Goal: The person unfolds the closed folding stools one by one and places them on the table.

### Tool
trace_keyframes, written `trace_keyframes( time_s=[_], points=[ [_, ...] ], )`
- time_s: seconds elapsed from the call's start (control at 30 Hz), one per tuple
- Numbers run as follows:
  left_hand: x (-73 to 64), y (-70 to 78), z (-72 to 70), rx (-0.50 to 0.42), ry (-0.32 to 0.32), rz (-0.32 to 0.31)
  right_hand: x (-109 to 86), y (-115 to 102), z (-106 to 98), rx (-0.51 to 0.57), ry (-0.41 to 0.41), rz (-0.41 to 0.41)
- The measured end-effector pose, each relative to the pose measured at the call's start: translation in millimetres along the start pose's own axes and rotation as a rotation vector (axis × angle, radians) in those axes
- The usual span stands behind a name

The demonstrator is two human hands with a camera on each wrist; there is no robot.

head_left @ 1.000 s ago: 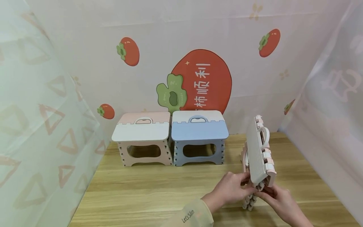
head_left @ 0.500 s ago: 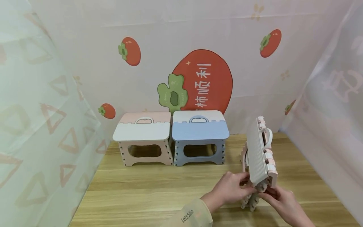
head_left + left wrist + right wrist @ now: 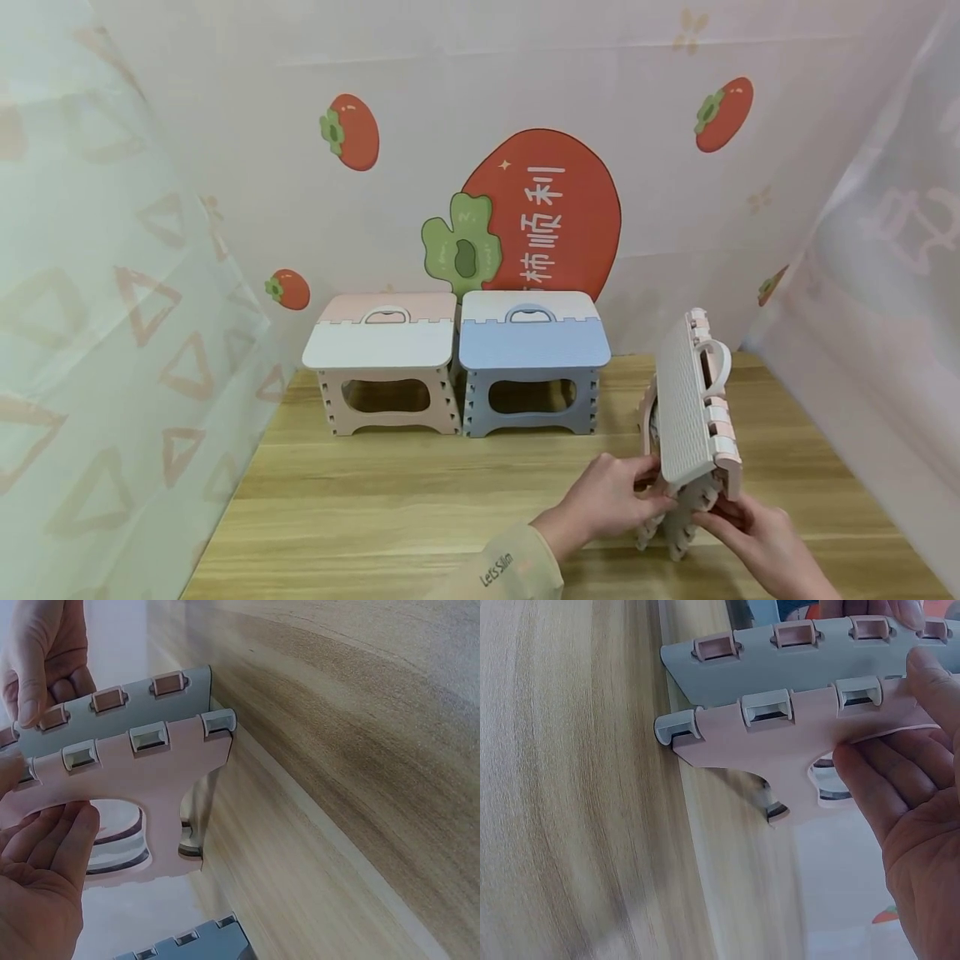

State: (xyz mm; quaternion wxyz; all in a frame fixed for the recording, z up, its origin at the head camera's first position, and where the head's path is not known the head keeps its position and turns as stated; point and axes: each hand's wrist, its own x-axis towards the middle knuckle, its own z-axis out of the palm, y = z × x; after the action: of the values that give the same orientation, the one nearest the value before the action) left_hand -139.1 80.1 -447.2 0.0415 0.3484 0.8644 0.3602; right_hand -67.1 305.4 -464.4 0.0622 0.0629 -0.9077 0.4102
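Observation:
A pink and white folding step stool (image 3: 684,408) stands partly folded at the right of the table, its two seat halves sloping down from the hinged ridge and its white carry handle (image 3: 718,369) sticking out. Its toothed leg panels are slightly apart. My left hand (image 3: 606,496) grips the near left panel, fingers through the cutout in the pink leg panel (image 3: 169,761) in the left wrist view. On the other side my right hand (image 3: 768,542) grips the opposite leg panel (image 3: 795,724), thumb at its toothed edge and fingers in the cutout.
A pink and white stool (image 3: 390,404) and a blue and white stool (image 3: 528,400) stand unfolded side by side at the back of the wooden table (image 3: 420,517). Behind them hangs a pale sheet (image 3: 420,75) with persimmon prints; sheets also bound both sides.
The leg panels of the held stool have spread wider apart. My right hand has shifted slightly right and down, and the stool's ridge has moved a little right.

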Motion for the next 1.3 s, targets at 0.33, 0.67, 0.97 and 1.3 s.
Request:
trace_keyframes(
  time_s=[0.33, 0.67, 0.97, 1.3],
  points=[
    [-0.1, 0.1, 0.5, 0.021, 0.0, -0.005, -2.0, 6.0, -4.2, -0.025, -0.018, 0.031],
    [0.5, -1.8, 1.5, 0.012, -0.011, -0.002, -5.2, 11.1, -7.6, -0.076, 0.0, 0.056],
    [-0.3, -2.8, 1.2, 0.021, 0.006, 0.019, -4.2, 13.8, -10.3, -0.074, -0.013, 0.064],
    [0.4, -4.3, 1.8, 0.023, -0.007, 0.017, -5.4, 20.4, -12.6, -0.077, -0.002, 0.047]
  ],
)
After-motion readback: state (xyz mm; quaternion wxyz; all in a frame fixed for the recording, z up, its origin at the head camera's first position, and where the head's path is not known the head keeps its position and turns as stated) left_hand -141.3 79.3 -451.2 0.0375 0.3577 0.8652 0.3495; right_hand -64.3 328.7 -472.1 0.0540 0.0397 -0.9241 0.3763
